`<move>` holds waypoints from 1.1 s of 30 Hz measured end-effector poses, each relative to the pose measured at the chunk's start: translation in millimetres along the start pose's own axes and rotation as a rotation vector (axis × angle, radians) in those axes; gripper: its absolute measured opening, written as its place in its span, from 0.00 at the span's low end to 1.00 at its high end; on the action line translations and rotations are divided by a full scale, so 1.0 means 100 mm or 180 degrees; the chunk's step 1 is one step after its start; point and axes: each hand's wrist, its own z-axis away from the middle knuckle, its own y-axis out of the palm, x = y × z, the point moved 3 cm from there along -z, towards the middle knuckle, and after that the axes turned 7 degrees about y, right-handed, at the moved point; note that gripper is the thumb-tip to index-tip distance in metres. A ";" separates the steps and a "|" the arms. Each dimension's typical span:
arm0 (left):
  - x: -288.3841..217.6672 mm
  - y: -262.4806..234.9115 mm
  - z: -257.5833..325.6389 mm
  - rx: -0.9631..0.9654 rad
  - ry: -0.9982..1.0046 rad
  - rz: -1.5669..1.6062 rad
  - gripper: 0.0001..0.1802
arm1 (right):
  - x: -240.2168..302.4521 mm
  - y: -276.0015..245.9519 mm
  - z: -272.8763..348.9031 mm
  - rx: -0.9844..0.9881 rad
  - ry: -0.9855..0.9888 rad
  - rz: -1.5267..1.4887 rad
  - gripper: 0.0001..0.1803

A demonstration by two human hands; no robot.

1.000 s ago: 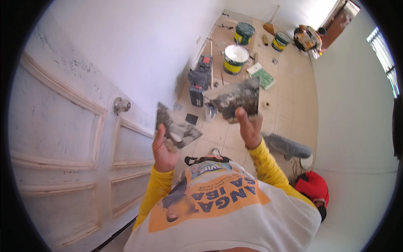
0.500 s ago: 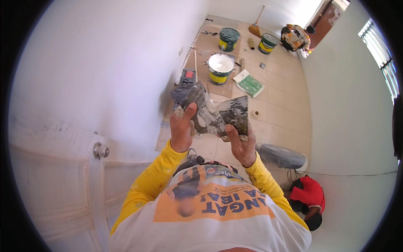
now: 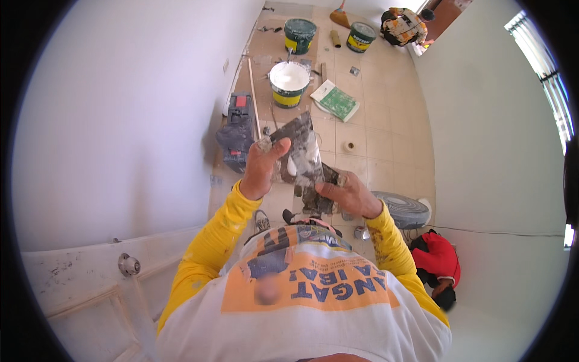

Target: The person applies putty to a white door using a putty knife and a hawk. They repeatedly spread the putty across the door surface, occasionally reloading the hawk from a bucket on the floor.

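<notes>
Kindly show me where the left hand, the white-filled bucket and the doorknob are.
Left hand (image 3: 260, 170): head view, on the middle of the hand.
White-filled bucket (image 3: 286, 99): head view, on its yellow band.
Doorknob (image 3: 129, 265): head view, on the round knob.

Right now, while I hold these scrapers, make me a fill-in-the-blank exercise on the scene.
1. My left hand and right hand hold scrapers; my sleeves are ____.
2. The bucket nearest my hands holds something ____.
3. The packet beside it is white and ____.
4. The person near the fan wears a ____ top.

Missing words: yellow; white; green; red.
</notes>
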 end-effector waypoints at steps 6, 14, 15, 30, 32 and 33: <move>1.32 0.42 0.03 -0.1180 -0.1529 0.2548 0.23 | -1.22 -1.01 -0.39 -0.1011 0.0861 0.0176 0.16; 4.09 0.66 0.63 -0.2114 -0.2291 0.2884 0.21 | -2.57 -0.78 -1.48 -0.0928 -0.0301 0.2435 0.24; 4.35 0.70 0.69 -0.2137 -0.2328 0.2859 0.21 | -2.81 -0.71 -1.64 -0.0872 -0.0280 0.2598 0.23; 7.50 0.64 2.28 -0.2659 -0.3506 0.2467 0.19 | -6.42 -0.22 -3.35 -0.0565 0.0685 0.1777 0.26; 7.61 0.64 2.36 -0.2573 -0.3626 0.2478 0.19 | -6.63 -0.20 -3.43 -0.0617 0.0609 0.1837 0.27; 7.65 0.64 2.41 -0.2565 -0.3703 0.2497 0.19 | -6.72 -0.18 -3.49 -0.0641 0.0554 0.1865 0.27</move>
